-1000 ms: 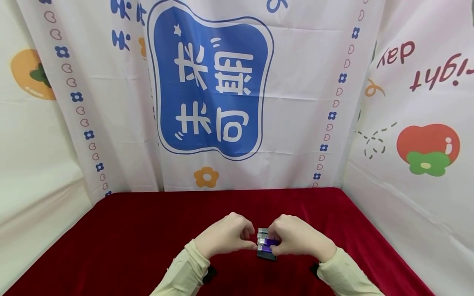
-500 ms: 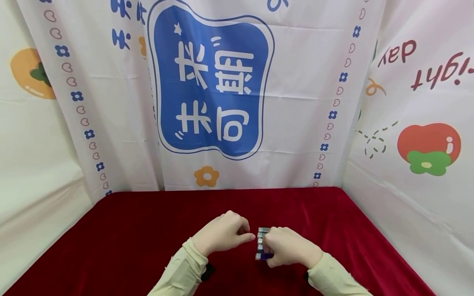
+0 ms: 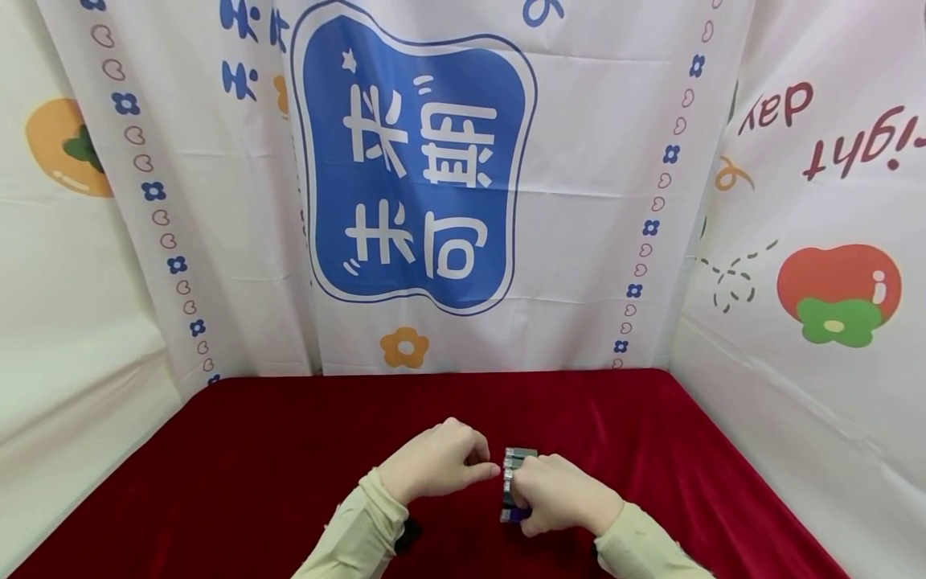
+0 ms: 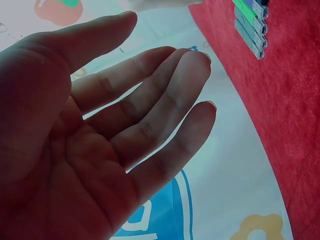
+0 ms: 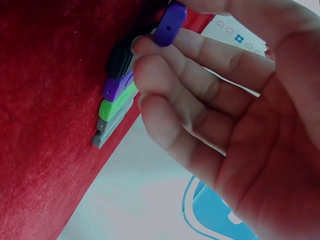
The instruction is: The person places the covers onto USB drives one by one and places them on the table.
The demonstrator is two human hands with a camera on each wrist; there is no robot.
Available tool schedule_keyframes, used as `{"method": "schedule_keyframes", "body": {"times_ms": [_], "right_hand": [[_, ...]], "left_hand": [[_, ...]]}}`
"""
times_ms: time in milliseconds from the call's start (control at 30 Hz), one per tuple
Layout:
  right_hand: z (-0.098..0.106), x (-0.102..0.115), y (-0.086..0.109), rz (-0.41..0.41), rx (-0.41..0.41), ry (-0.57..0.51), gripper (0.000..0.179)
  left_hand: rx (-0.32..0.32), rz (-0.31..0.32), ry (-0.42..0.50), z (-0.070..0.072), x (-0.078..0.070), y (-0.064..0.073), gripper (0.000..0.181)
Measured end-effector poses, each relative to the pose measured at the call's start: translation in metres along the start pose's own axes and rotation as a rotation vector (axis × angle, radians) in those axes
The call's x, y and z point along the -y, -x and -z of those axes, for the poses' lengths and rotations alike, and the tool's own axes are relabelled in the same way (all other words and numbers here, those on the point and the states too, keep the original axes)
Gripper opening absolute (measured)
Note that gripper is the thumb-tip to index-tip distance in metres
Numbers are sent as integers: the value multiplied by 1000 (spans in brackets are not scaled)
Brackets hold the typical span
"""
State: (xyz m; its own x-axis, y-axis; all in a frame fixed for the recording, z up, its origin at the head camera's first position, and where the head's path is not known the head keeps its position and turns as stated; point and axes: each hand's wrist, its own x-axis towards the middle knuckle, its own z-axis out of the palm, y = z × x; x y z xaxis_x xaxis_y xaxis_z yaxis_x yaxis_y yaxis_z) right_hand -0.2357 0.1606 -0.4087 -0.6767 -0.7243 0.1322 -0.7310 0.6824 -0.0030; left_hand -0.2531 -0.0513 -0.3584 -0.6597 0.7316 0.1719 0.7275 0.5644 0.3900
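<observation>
My right hand (image 3: 560, 492) pinches a purple USB flash drive (image 5: 170, 25) between thumb and fingers, at the near end of a row of flash drives. In the right wrist view the row holds a black drive (image 5: 119, 61), another purple drive (image 5: 114, 89), a green drive (image 5: 113, 107) and grey drives (image 5: 106, 125), side by side. Clear caps over the connector ends show in the left wrist view, on a grey drive (image 4: 246, 31) among others. My left hand (image 3: 441, 458) hovers left of the row with fingers loosely bent, holding nothing. The right hand hides much of the row in the head view.
A dark red cloth (image 3: 304, 450) covers the table. Behind it hangs a white printed curtain (image 3: 579, 241), and more printed fabric (image 3: 781, 201) encloses the right side.
My right hand has come down over the row and towards the near edge, with a purple flash drive now at the row's near end. The left hand has shifted only slightly left.
</observation>
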Motion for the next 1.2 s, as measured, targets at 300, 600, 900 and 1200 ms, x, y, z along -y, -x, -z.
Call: {"method": "schedule_keyframes", "body": {"times_ms": [300, 600, 900, 1200], "right_hand": [[0, 0, 1, -5, -19, 45, 40], [23, -14, 5, -90, -87, -79, 34], [42, -31, 19, -210, -177, -15, 15], [52, -31, 32, -302, -290, 65, 14]], "left_hand": [[0, 19, -26, -1, 1, 0, 16], [-12, 28, -34, -4, 7, 2, 13], [-91, 50, -91, 4, 12, -1, 14], [-218, 75, -192, 7, 10, 5, 19]]}}
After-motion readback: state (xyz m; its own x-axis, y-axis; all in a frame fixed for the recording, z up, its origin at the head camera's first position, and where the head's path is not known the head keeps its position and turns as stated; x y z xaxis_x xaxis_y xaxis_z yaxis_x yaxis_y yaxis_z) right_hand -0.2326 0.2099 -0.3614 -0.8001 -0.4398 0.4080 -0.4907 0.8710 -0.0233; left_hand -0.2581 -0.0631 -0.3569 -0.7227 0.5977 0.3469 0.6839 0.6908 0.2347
